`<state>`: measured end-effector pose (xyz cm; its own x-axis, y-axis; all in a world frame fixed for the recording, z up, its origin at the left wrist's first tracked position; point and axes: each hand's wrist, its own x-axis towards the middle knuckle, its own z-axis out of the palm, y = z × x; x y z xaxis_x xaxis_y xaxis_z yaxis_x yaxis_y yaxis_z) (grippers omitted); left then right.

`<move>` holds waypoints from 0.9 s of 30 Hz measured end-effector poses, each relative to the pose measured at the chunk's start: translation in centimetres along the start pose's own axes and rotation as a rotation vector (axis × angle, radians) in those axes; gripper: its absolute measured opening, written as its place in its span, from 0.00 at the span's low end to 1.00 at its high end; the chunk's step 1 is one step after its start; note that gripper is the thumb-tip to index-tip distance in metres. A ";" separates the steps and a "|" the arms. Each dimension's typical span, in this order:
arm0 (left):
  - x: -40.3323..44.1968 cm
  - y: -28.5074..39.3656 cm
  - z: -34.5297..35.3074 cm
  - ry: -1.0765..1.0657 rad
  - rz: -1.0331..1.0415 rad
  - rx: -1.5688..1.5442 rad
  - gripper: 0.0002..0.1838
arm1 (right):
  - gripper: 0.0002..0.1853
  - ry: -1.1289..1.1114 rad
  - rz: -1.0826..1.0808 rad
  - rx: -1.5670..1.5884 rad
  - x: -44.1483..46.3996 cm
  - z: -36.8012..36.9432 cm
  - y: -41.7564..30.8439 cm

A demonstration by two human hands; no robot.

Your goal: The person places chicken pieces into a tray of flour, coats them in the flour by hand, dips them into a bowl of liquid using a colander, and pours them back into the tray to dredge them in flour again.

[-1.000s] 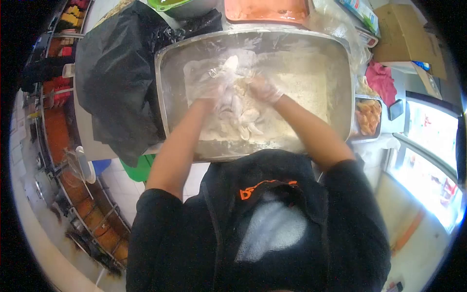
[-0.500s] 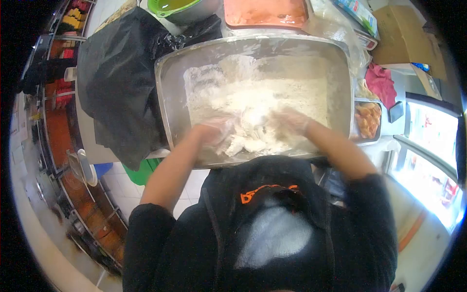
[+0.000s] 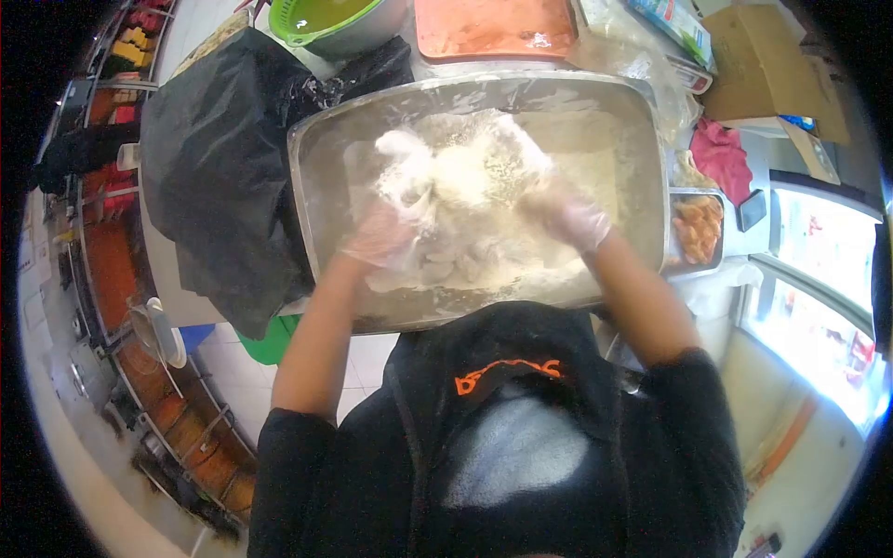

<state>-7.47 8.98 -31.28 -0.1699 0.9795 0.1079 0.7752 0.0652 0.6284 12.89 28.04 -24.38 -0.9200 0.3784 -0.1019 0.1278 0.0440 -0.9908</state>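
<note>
A large metal tub (image 3: 309,200) holds loose white flour (image 3: 595,177). Low in the middle of it lie several flour-coated pieces (image 3: 470,260), their kind hidden by the coating. My left hand (image 3: 386,231), in a clear plastic glove, is over the tub's left side among the flour; a white lump shows just above its fingers. On the right side, my right hand (image 3: 566,212), gloved the same way, is beside a heap of airborne flour. Motion and flour blur the fingers of both hands, so their grip is unclear.
Right of the tub stands a small metal tray (image 3: 698,231) of raw meat pieces. Behind are an orange-pink tray (image 3: 498,28) and a green strainer (image 3: 307,37) in a bowl. Black plastic (image 3: 219,177) covers the left. A cardboard box (image 3: 767,70) sits far right.
Both hands have come up from low in the tub, moving away from my body and slightly apart. Flour is tossed up between them in a cloud, and the coated pieces lie partly dusted over.
</note>
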 end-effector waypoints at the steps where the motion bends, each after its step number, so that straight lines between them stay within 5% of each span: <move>1: 1.0 2.1 -2.9 -0.173 -0.077 0.090 0.20 | 0.29 0.148 0.172 0.186 0.4 -1.0 1.0; 4: 2.4 1.7 -5.0 -0.448 -0.130 0.607 0.20 | 0.28 0.389 0.501 0.428 2.8 -5.3 6.2; 6: 2.6 -2.6 -2.9 0.048 -1.138 -0.562 0.23 | 0.29 0.481 0.657 0.486 4.6 -7.8 11.4; 7: 3.1 -5.0 -1.0 0.083 -1.062 -0.674 0.24 | 0.27 0.155 0.471 0.230 5.4 -8.9 14.4; 9: 4.9 -6.6 1.9 0.160 -0.981 -0.935 0.25 | 0.24 -0.014 0.453 0.243 7.2 -7.3 13.4; 10: 5.7 -5.8 2.6 0.181 -0.975 -0.999 0.25 | 0.22 0.134 0.623 0.523 8.7 -3.7 10.7; 13: 6.7 -2.9 3.9 0.239 -0.970 -1.152 0.22 | 0.20 0.125 0.479 0.546 10.7 2.6 13.3; 16: 5.1 -1.4 2.6 0.178 -1.031 -1.166 0.17 | 0.21 -0.125 0.426 0.614 9.0 4.6 8.1; 18: 4.1 1.5 -1.8 0.001 -1.106 -0.931 0.15 | 0.21 -0.221 0.167 -0.074 7.1 3.5 7.1; 19: 2.7 1.2 -2.1 -0.021 -1.097 -0.830 0.17 | 0.21 -0.227 0.168 -0.072 6.1 3.0 7.4; 21: -0.2 0.5 -3.0 -0.046 -1.096 -0.738 0.20 | 0.22 -0.218 0.387 0.541 3.7 1.5 8.0; 23: -2.7 0.2 -3.5 -0.251 -0.325 0.022 0.28 | 0.22 -0.141 0.370 0.419 2.9 -1.8 8.2; 25: -2.4 0.2 -3.1 -0.337 -0.549 -0.087 0.26 | 0.22 -0.065 0.358 0.297 1.4 -3.7 7.7; 27: -2.5 1.1 -2.9 -0.428 -0.767 -0.191 0.24 | 0.23 0.136 0.998 0.399 -0.1 -4.3 7.4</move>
<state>-7.97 6.05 -28.64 -0.3278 0.6693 -0.6667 0.4209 0.7353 0.5312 15.54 32.34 -31.31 -0.4158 0.1770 -0.8921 0.6443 -0.6349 -0.4263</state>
